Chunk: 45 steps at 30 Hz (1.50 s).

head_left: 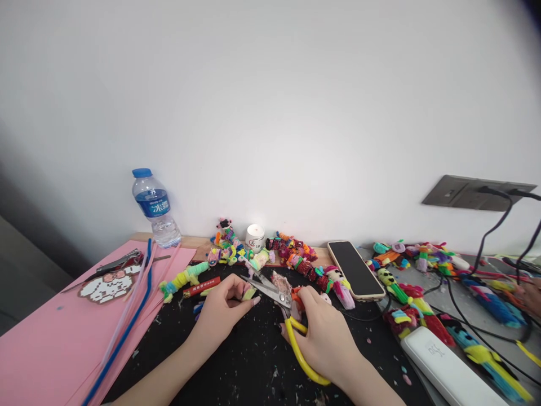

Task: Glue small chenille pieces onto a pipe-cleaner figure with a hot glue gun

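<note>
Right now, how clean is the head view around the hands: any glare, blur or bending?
Head view: even, soft light; left hand, right hand and scissors look sharp. The phone screen shows a faint sheen. Corners darken and the desk edge curves from lens distortion; the far-right items blur a little.

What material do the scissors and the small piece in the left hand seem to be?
Scissors: blades look like bare shiny metal, handles like smooth yellow plastic. The small piece in the left hand looks like fuzzy pipe cleaner, yellow and pink; too small to be sure.
</note>
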Motion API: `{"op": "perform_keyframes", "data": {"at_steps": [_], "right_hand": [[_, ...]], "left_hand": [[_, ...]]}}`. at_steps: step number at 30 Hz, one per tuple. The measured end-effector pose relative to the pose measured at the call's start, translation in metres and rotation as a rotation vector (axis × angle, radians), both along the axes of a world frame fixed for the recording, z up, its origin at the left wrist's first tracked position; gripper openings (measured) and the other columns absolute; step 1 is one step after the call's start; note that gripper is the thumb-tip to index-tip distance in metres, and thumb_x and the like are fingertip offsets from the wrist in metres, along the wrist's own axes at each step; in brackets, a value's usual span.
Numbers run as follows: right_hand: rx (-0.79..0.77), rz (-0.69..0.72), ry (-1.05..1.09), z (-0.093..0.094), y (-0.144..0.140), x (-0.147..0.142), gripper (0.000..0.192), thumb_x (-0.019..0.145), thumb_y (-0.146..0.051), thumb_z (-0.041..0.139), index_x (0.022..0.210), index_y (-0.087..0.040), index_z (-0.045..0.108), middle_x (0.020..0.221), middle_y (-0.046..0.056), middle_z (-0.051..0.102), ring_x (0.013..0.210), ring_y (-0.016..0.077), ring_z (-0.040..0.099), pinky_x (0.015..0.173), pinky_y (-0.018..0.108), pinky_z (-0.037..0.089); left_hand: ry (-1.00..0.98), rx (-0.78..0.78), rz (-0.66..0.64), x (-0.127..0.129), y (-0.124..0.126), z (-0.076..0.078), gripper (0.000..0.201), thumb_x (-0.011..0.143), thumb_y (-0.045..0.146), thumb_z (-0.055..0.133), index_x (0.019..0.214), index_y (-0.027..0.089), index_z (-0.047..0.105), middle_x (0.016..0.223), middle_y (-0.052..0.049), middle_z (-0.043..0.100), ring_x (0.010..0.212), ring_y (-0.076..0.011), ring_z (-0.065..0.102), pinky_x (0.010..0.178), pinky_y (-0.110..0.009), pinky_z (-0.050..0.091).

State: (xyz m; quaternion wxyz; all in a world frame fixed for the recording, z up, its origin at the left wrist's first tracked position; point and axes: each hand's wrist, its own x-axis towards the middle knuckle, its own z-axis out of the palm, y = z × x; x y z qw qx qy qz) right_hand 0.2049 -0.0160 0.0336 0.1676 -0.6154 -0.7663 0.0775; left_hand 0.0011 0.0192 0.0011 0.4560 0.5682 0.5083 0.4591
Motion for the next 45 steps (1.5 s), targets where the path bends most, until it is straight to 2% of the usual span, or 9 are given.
{"op": "perform_keyframes", "data": {"at_steps": [4,7,12,19,23,29,33,45], "right_hand": [[-0.006,0.018,-0.048,-0.0014,-0.0011,-0.0021,0.018,0.071,-0.029,0.063,0.08,-0.022,0.049,0.082,0.001,0.059,0.07,0.0186,0.056,0.055,0.027,0.029],[-0.012,0.018,-0.07,-0.0022,-0.001,-0.0019,0.018,0.071,-0.03,0.064,0.08,-0.021,0.051,0.082,0.001,0.06,0.071,0.0191,0.057,0.054,0.027,0.028],[-0.019,-0.011,-0.085,-0.0032,-0.0005,0.0001,0.018,0.072,-0.033,0.064,0.079,-0.021,0.052,0.082,0.001,0.06,0.069,0.0186,0.057,0.053,0.026,0.027],[-0.031,-0.033,-0.076,-0.0013,-0.0002,-0.0022,0.019,0.075,-0.036,0.062,0.078,-0.021,0.05,0.081,0.001,0.059,0.068,0.0187,0.055,0.054,0.026,0.027],[-0.038,-0.027,-0.074,-0.0002,-0.001,-0.0022,0.017,0.075,-0.035,0.061,0.079,-0.021,0.051,0.082,0.002,0.059,0.068,0.0191,0.055,0.054,0.026,0.027],[-0.084,-0.005,-0.033,0.0033,-0.0004,-0.0006,0.014,0.074,-0.032,0.062,0.077,-0.021,0.053,0.081,0.001,0.061,0.069,0.0185,0.056,0.055,0.025,0.028],[-0.137,-0.001,0.009,0.0033,0.0015,0.0002,0.016,0.073,-0.034,0.063,0.074,-0.021,0.053,0.079,0.001,0.061,0.07,0.0181,0.055,0.057,0.025,0.03],[-0.188,-0.01,0.049,-0.0013,0.0028,0.0021,0.021,0.073,-0.038,0.063,0.068,-0.02,0.053,0.071,0.001,0.062,0.065,0.0162,0.052,0.056,0.024,0.028]], "left_hand": [[0.0,0.001,-0.007,-0.0006,-0.0016,0.0019,0.017,0.066,0.021,0.065,0.071,0.019,0.049,0.071,0.003,0.055,0.068,-0.0143,0.055,0.062,-0.025,0.046],[-0.011,0.004,-0.002,-0.0006,-0.0017,0.002,0.017,0.064,0.022,0.066,0.07,0.019,0.051,0.073,0.001,0.058,0.07,-0.0161,0.058,0.064,-0.026,0.048],[-0.037,-0.036,-0.012,-0.0016,0.0003,0.0012,0.02,0.066,0.026,0.067,0.081,0.018,0.058,0.078,-0.002,0.064,0.075,-0.0192,0.062,0.068,-0.031,0.05],[-0.164,-0.069,0.008,-0.0035,0.0023,0.0006,0.026,0.064,0.025,0.071,0.074,0.02,0.048,0.071,0.002,0.063,0.067,-0.0151,0.06,0.066,-0.028,0.048],[-0.224,-0.077,0.02,-0.0036,0.0027,-0.0005,0.031,0.062,0.022,0.074,0.078,0.019,0.047,0.071,0.002,0.063,0.067,-0.0138,0.06,0.065,-0.027,0.048],[-0.178,-0.072,0.051,-0.0045,0.0031,0.0004,0.026,0.061,0.021,0.074,0.076,0.018,0.054,0.069,0.001,0.064,0.068,-0.0142,0.061,0.066,-0.026,0.049],[-0.169,-0.067,0.074,-0.004,0.0009,0.0023,0.024,0.06,0.021,0.074,0.068,0.017,0.052,0.065,0.002,0.064,0.066,-0.0145,0.062,0.065,-0.026,0.05],[-0.16,-0.064,0.078,-0.0039,0.001,-0.0013,0.025,0.06,0.021,0.075,0.068,0.018,0.052,0.063,0.003,0.063,0.063,-0.0137,0.062,0.062,-0.025,0.05]]}}
